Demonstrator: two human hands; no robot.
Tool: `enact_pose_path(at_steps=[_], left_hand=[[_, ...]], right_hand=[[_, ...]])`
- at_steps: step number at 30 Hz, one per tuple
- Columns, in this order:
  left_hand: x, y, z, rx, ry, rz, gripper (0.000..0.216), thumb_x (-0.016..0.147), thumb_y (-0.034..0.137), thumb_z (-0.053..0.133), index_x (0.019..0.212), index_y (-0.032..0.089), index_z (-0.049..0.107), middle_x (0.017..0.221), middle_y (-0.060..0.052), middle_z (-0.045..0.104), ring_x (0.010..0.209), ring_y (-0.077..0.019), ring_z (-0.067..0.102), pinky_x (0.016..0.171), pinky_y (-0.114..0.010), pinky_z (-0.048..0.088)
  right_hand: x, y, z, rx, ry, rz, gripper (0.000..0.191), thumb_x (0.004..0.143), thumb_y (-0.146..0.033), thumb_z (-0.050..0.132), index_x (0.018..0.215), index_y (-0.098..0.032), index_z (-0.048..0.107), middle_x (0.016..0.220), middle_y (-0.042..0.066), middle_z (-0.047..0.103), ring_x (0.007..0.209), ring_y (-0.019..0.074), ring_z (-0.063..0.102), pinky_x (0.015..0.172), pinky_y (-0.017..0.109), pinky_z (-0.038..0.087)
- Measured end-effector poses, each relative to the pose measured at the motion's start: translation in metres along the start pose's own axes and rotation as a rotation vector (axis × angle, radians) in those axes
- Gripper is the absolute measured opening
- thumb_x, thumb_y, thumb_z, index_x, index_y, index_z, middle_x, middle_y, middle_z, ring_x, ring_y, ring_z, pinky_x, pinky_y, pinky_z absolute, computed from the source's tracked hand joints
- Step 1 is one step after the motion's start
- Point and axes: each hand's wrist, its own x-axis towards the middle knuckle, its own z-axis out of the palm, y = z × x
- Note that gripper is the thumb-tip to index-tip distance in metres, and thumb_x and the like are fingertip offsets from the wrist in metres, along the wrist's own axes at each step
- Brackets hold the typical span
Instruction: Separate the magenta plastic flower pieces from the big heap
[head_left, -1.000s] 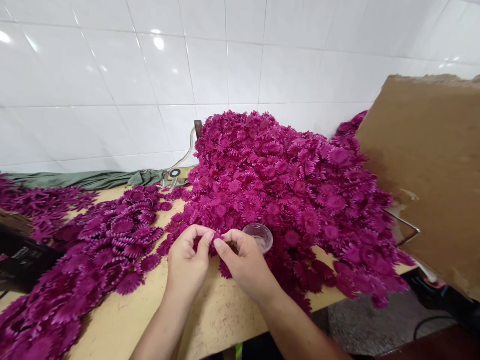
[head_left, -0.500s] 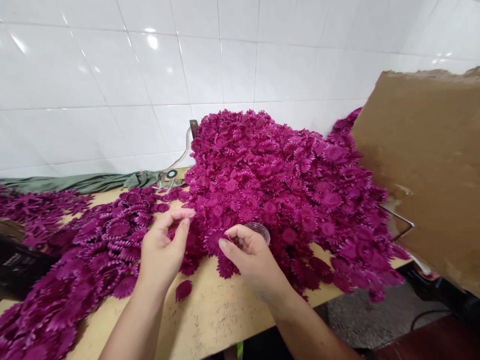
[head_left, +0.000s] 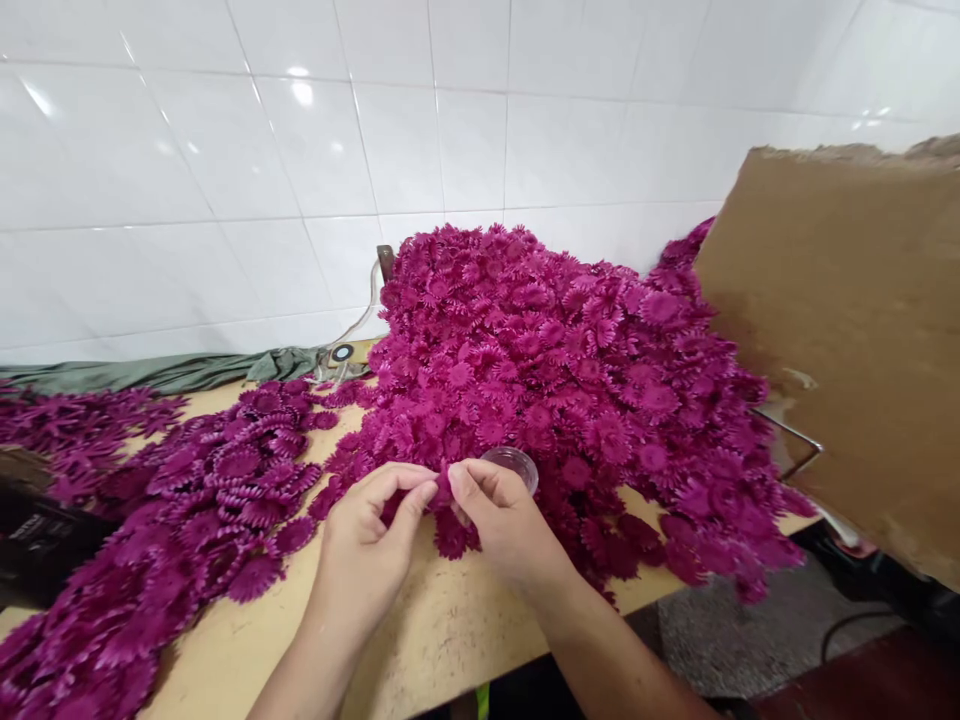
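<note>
My left hand [head_left: 367, 545] and my right hand [head_left: 499, 520] meet at the front of the tan table [head_left: 435, 630]. Both pinch the same magenta fabric flower [head_left: 442, 488] between thumb and fingertips. A tall heap of magenta flowers [head_left: 555, 380] rises just behind my hands. A small clear plastic cup [head_left: 514, 465] stands at the foot of that heap, right behind my right hand's fingers. To the left lies a flatter spread of darker purple flowers [head_left: 187, 520].
A brown cardboard sheet [head_left: 847, 340] leans at the right over a metal wire frame [head_left: 795, 445]. Green cloth [head_left: 172, 370] runs along the white tiled wall. A black device [head_left: 37, 540] sits at the left edge. The table's front edge drops to a dark floor.
My left hand, which half a second ago had swung out left over the purple spread with fingers apart, has come back to the right hand. Both now pinch one flower.
</note>
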Motion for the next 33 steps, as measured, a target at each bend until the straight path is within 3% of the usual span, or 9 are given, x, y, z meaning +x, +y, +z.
enact_pose_path(at_steps=[6,11,14,17,21,25,30,33], left_hand=[[0.0,-0.008,0.015,0.037,0.149,-0.044,0.016,0.073,0.028,0.047,0.062,0.019,0.054,0.058,0.001,0.056,0.056,-0.0138,0.052,0.055,-0.024,0.042],[0.02,-0.024,-0.003,0.028,0.444,-0.18,0.015,0.07,0.033,0.052,0.062,0.019,0.052,0.057,0.002,0.054,0.055,-0.0132,0.048,0.056,-0.025,0.04],[0.023,-0.021,-0.016,-0.082,0.223,-0.191,0.022,0.067,0.04,0.056,0.064,0.018,0.056,0.061,0.0,0.057,0.06,-0.0146,0.052,0.06,-0.025,0.042],[0.013,-0.006,-0.015,-0.258,-0.001,-0.199,0.03,0.065,0.047,0.06,0.074,0.018,0.061,0.072,-0.003,0.063,0.072,-0.0179,0.057,0.068,-0.027,0.045],[0.0,0.007,-0.003,-0.356,-0.129,-0.248,0.027,0.063,0.044,0.064,0.07,0.018,0.063,0.065,-0.002,0.062,0.067,-0.017,0.057,0.063,-0.027,0.046],[-0.002,0.002,0.003,-0.364,-0.122,-0.236,0.018,0.064,0.036,0.064,0.062,0.017,0.062,0.055,0.001,0.056,0.059,-0.0136,0.053,0.057,-0.023,0.044],[0.003,-0.011,0.005,-0.378,0.069,-0.244,0.023,0.062,0.037,0.065,0.059,0.016,0.058,0.056,0.001,0.057,0.054,-0.0115,0.05,0.055,-0.022,0.042],[0.005,-0.011,0.007,-0.331,0.053,-0.265,0.026,0.062,0.039,0.063,0.053,0.017,0.054,0.05,0.002,0.053,0.049,-0.0104,0.046,0.049,-0.022,0.039]], right_hand=[[-0.007,0.007,0.011,-0.042,0.058,0.014,0.022,0.074,-0.035,0.05,0.063,-0.017,0.043,0.056,-0.005,0.035,0.051,0.0074,0.03,0.049,0.023,0.027],[-0.019,0.002,0.012,-0.162,0.076,-0.089,0.023,0.075,-0.028,0.049,0.058,-0.019,0.037,0.06,-0.004,0.036,0.055,0.0087,0.034,0.053,0.024,0.03],[-0.018,-0.005,0.006,-0.187,0.071,-0.124,0.017,0.075,-0.027,0.049,0.063,-0.018,0.042,0.068,-0.001,0.043,0.063,0.0106,0.041,0.059,0.025,0.035],[-0.011,-0.006,0.003,-0.146,0.025,-0.073,0.01,0.074,-0.027,0.05,0.071,-0.017,0.049,0.072,0.001,0.048,0.067,0.0116,0.045,0.061,0.025,0.038],[-0.008,0.001,0.005,-0.178,-0.002,-0.052,0.01,0.074,-0.026,0.049,0.07,-0.017,0.052,0.064,-0.001,0.047,0.062,0.0108,0.045,0.057,0.024,0.039],[-0.01,0.004,0.002,-0.339,0.073,-0.095,0.008,0.074,-0.023,0.051,0.07,-0.017,0.053,0.065,0.0,0.05,0.065,0.0121,0.048,0.057,0.024,0.04],[-0.013,-0.003,-0.005,-0.495,0.182,-0.12,0.011,0.073,-0.027,0.054,0.075,-0.017,0.053,0.075,0.003,0.054,0.066,0.0123,0.049,0.06,0.027,0.043],[-0.012,-0.008,-0.006,-0.541,0.168,-0.156,0.013,0.075,-0.029,0.053,0.078,-0.017,0.053,0.077,0.003,0.054,0.066,0.0124,0.05,0.062,0.028,0.043]])
